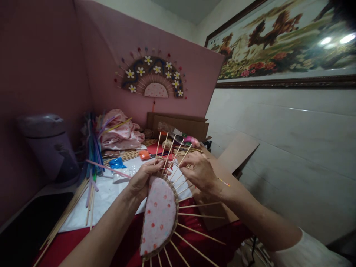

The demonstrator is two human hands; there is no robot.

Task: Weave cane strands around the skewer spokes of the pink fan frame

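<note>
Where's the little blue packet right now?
In the head view, the blue packet is left of centre on the white sheet, between the colourful fuzzy stems and the orange packet, beyond your left forearm.

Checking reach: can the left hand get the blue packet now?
Probably, if the left hand lets go of the sticks; the blue packet looks uncovered, with a pink strip lying in front.
</note>
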